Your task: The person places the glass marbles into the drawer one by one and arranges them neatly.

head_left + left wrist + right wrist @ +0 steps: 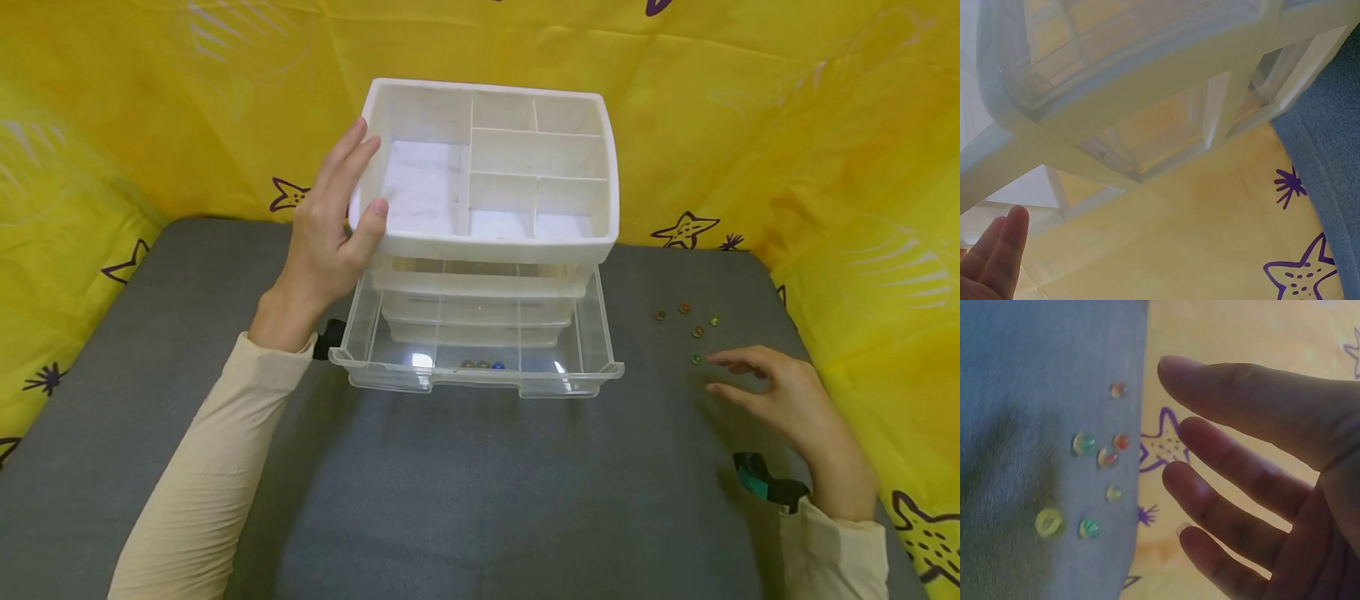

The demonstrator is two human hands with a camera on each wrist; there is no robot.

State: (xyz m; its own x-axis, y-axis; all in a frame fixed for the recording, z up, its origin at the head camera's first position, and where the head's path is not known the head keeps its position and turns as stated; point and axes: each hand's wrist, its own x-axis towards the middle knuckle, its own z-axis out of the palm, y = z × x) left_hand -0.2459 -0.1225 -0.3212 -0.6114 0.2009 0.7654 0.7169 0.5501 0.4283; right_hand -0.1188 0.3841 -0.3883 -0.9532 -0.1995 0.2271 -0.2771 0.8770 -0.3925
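The right hand (801, 408), fingers parted and empty, is hovering beside the nearest green marble (697, 359), toward the right edge of the table (480, 492).

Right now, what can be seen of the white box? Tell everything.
The white box looks like plastic and stands on the grey table, open top up. Inside are one large compartment on the left and five smaller ones on the right. At the front, a clear drawer is pulled out, with three marbles inside. The left hand touches the box's left end.
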